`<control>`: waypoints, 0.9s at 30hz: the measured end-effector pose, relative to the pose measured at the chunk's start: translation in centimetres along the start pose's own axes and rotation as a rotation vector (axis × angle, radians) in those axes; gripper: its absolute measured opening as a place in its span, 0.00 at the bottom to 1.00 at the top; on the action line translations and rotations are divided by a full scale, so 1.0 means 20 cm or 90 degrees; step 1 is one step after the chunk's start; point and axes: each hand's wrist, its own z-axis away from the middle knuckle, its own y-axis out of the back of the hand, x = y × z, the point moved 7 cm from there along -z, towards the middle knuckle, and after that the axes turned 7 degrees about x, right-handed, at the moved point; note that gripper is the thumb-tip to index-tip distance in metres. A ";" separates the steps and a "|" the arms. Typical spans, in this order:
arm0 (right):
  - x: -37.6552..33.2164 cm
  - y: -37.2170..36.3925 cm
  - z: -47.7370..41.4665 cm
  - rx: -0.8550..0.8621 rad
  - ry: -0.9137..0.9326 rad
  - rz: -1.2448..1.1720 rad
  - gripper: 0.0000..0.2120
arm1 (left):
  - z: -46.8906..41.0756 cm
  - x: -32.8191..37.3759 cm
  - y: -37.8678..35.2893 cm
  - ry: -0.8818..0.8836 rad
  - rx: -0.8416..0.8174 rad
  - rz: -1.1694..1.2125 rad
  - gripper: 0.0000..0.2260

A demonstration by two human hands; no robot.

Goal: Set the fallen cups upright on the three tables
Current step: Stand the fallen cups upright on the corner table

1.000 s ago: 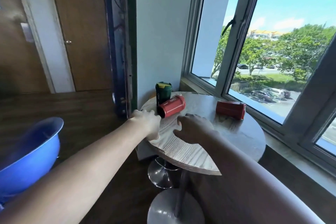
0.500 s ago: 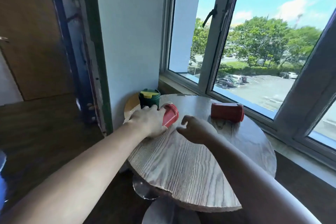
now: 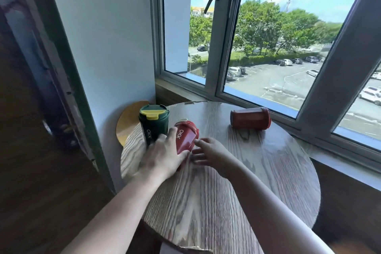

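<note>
On the round wooden table (image 3: 226, 192) a red cup (image 3: 186, 135) marked OKK leans tilted, its lid end up and away from me. My left hand (image 3: 162, 154) wraps its lower end. My right hand (image 3: 208, 153) hovers just right of the cup, fingers spread, holding nothing. A green cup (image 3: 153, 122) with a yellow lid stands upright right behind my left hand. Another red cup (image 3: 250, 118) lies on its side at the table's far right, near the window.
A white wall (image 3: 103, 47) rises close at the table's left. A window sill (image 3: 309, 136) and window frame run along the far right side. A round yellow-brown board (image 3: 127, 121) sticks out behind the green cup. Dark wooden floor (image 3: 51, 202) lies to the left.
My left hand has closed around the near red cup and tipped it up from lying on its side. My view has moved closer to the table. My right hand has opened its fingers beside the cup.
</note>
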 end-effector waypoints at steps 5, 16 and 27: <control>0.01 0.07 0.00 -0.003 -0.019 -0.104 0.15 | 0.00 0.06 -0.04 0.007 0.032 0.109 0.32; 0.00 0.39 0.05 0.087 0.201 -0.320 0.21 | 0.02 0.25 -0.23 -0.083 0.075 0.409 0.36; 0.04 0.41 0.06 0.033 0.260 -0.316 0.14 | 0.07 0.22 -0.29 -0.123 0.143 0.473 0.31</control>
